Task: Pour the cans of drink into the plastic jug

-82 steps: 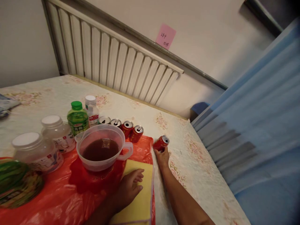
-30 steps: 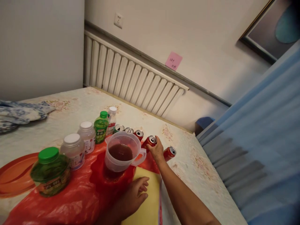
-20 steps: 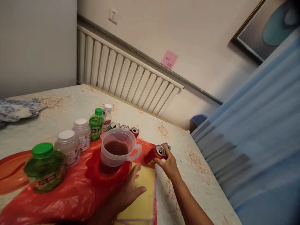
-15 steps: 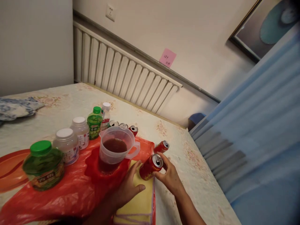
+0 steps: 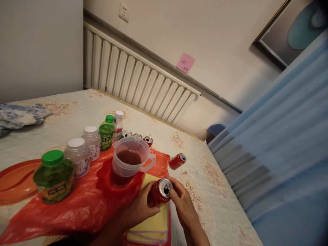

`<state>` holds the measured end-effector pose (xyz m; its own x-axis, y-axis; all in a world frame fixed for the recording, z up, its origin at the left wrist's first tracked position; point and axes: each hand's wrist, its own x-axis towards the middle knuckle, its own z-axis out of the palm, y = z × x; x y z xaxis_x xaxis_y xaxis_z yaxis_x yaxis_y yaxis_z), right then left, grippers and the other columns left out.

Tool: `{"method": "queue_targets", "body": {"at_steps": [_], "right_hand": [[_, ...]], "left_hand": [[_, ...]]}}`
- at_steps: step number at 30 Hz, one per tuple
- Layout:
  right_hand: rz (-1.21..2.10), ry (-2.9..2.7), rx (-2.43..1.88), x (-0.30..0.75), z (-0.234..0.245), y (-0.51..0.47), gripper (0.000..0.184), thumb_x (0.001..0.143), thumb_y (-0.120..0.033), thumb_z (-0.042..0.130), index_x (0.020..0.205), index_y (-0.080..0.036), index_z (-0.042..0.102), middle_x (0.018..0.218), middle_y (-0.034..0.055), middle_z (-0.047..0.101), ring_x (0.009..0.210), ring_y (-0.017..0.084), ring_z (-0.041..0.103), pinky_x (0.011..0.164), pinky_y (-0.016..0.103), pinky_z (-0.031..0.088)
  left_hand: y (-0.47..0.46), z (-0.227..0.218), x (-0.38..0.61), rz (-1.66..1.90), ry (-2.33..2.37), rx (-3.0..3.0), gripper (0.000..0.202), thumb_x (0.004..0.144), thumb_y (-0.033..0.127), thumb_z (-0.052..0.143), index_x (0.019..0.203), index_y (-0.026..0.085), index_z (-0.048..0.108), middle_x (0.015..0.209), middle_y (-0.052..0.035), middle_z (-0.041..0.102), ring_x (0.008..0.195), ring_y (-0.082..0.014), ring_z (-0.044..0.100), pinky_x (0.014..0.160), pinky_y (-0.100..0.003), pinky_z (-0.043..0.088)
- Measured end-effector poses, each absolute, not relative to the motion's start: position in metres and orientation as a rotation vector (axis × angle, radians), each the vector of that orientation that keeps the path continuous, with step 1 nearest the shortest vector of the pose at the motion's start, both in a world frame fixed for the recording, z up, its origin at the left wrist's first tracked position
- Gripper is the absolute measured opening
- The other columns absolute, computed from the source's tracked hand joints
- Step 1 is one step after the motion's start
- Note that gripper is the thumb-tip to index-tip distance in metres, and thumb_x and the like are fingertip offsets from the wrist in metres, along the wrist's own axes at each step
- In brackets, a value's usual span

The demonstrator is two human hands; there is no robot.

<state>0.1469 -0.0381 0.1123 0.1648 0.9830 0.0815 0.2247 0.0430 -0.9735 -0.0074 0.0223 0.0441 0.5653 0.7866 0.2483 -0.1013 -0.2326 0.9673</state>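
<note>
My left hand is wrapped round the left side of a red drink can. My right hand grips the same can from the right, its thumb by the silver top and opened tab. The can is tilted a little, its top facing me, above a folded yellow cloth. Just beyond it stands a clear plastic measuring jug with dark brown liquid in it, on a red scalloped mat. Another red can stands tilted in view, right of the jug.
Left of the jug are green-capped bottles and white-capped jars on red plastic sheeting. Several cans stand behind the jug. An orange tray and a patterned cloth lie left. A blue curtain hangs right.
My left hand has gone from open beside the can to closed round it. The can has come slightly nearer and lower, with my right hand still on it.
</note>
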Motion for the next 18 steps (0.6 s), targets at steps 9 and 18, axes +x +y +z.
{"method": "queue_targets", "body": {"at_steps": [9,18], "right_hand": [[0.851,-1.075,-1.425,0.129,0.106,-0.040,0.028,0.083,-0.045,0.062,0.099,-0.023,0.069,0.095,0.0027,0.070,0.090,0.021,0.062,0.082,0.029,0.048],[0.823,-1.088,-1.441,0.129,0.101,-0.042,0.028,0.084,-0.044,0.061,0.102,-0.023,0.068,0.102,0.0043,0.069,0.095,0.022,0.061,0.086,0.032,0.047]], "left_hand": [[0.015,0.046,-0.008,0.937,0.584,1.615,0.068,0.059,0.003,0.056,0.123,0.023,0.049,0.125,-0.0041,0.060,0.112,-0.0215,0.057,0.099,-0.034,0.046],[0.015,0.044,-0.007,0.947,0.577,1.638,0.065,0.059,0.005,0.057,0.120,0.024,0.051,0.122,-0.0037,0.061,0.112,-0.0225,0.057,0.099,-0.034,0.046]]}}
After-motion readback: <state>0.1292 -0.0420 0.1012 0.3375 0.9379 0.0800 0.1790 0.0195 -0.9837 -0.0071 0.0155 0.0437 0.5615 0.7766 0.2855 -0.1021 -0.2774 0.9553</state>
